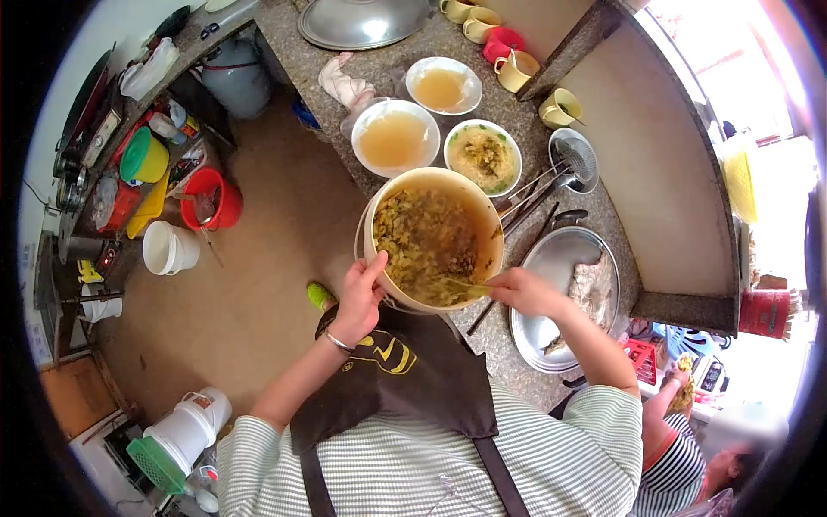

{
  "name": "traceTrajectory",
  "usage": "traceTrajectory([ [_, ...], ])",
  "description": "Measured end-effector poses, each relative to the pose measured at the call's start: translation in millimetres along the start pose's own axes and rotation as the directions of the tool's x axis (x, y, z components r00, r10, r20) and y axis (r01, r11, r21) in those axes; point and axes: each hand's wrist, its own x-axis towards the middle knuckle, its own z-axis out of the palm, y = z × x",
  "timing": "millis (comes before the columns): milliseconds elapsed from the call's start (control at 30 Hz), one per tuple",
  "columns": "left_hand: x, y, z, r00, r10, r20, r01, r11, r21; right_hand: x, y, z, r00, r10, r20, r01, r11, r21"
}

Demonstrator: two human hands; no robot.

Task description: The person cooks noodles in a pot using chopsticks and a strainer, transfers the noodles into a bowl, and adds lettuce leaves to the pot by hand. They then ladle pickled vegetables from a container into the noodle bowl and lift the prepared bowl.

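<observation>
A cream bucket [498, 258] of chopped greens in brownish liquid is held in front of my apron. My left hand [360, 291] grips its near left rim, thumb over the edge. In my right hand [523, 291] is a yellowish spoon [469, 287], its lower end among the greens; its bowl is hidden. Just beyond the bucket, a white bowl [483, 158] holds pale food topped with greens. Two other bowls, a nearer one [394, 139] and a farther one [443, 86], contain light brown broth.
A metal tray [538, 320] with a crumpled cloth-like item lies right, below a strainer [575, 159] and long-handled utensils. Yellow cups [515, 71] and a large metal lid [362, 21] line the counter's back. Buckets stand on the floor at left. Another person [676, 457] is at lower right.
</observation>
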Motion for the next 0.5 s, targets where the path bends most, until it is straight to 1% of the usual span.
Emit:
traceTrajectory([
  [33,-1,1,2,1.000,-0.003,0.008,0.003,1.000,0.005,3,6,4,0.996,-0.081,-0.042,0.085,0.992,0.093],
  [67,-2,1,2,1.000,-0.005,0.015,0.005,1.000,0.010,5,10,5,0.996,-0.083,-0.041,0.087,0.992,0.092],
  [100,-3,2,3,1.000,-0.004,0.012,0.004,1.000,0.010,6,12,5,1.000,0.004,-0.022,0.001,0.967,0.255],
  [133,-4,2,4,1.000,-0.014,0.007,0.014,1.000,0.005,7,13,4,0.996,0.088,0.008,-0.084,0.909,0.409],
  [167,-4,3,5,1.000,-0.023,0.004,0.023,1.000,0.001,7,11,3,0.996,0.086,0.007,-0.081,0.909,0.408],
  [233,1,-2,-1,0.999,-0.032,0.018,0.032,1.000,-0.001,7,6,-1,0.981,0.194,0.024,-0.178,0.837,0.517],
  [267,1,-4,-3,0.999,-0.043,0.031,0.043,0.999,-0.005,7,8,-4,0.981,0.192,0.020,-0.175,0.839,0.515],
  [333,-1,-2,-1,0.998,-0.046,0.036,0.046,0.999,-0.006,7,13,-14,0.970,0.214,0.118,-0.234,0.677,0.698],
  [367,-2,0,1,0.998,-0.054,0.039,0.054,0.999,-0.008,7,12,-20,0.972,0.212,0.104,-0.223,0.681,0.698],
  [433,-3,3,5,0.997,-0.057,0.050,0.057,0.998,-0.006,3,3,-36,0.979,0.182,0.095,-0.185,0.584,0.790],
  [467,-4,4,7,0.997,-0.063,0.043,0.064,0.998,-0.014,2,4,-43,0.980,0.181,0.076,-0.170,0.589,0.790],
  [500,-6,5,8,0.997,-0.072,0.034,0.073,0.997,-0.023,2,6,-50,0.981,0.193,0.011,-0.124,0.585,0.802],
])
